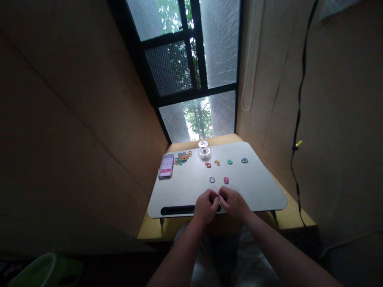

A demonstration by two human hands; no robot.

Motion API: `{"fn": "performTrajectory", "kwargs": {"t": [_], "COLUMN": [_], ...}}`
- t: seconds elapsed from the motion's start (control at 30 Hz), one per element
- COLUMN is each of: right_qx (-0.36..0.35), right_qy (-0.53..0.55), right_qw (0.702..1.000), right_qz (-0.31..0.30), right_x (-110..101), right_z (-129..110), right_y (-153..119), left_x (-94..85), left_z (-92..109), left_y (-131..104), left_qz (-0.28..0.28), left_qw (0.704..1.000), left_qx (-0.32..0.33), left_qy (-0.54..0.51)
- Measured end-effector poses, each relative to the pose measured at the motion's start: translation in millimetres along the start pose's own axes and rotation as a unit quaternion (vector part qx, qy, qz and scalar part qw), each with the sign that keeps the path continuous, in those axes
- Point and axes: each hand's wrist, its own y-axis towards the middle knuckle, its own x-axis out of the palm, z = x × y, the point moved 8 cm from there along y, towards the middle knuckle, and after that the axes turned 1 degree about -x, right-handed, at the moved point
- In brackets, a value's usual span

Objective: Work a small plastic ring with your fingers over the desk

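Note:
My left hand (206, 205) and my right hand (232, 202) meet over the front of the white lap table (179, 195), fingertips pinched together. Whatever lies between the fingers is too small and hidden to name. Just beyond them lie a pale purple ring (212, 179) and a pink ring stack (226, 180). Farther back is a row of small ring groups: red (208, 164), yellow-orange (217, 162), green (229, 162) and blue (244, 160). At the back left sits a mixed pile of coloured rings (182, 158).
A clear round container (204, 150) stands at the table's back. The phone (166, 166) lies at the left edge. A black slot (178, 210) runs along the front. Walls flank both sides, a window (197, 115) is ahead, and a black cable (299, 99) hangs at right.

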Motion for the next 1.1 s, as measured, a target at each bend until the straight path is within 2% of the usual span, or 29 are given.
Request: {"fn": "performTrajectory", "kwargs": {"t": [1.1], "right_qx": [0.000], "right_qy": [-0.003], "right_qw": [1.000], "right_qz": [-0.002], "right_x": [0.2], "right_z": [1.6], "right_y": [0.2], "left_x": [1.0], "left_z": [1.0], "left_y": [0.9], "left_qz": [-0.002], "left_qw": [1.000], "left_qx": [0.004], "left_qy": [0.011]}}
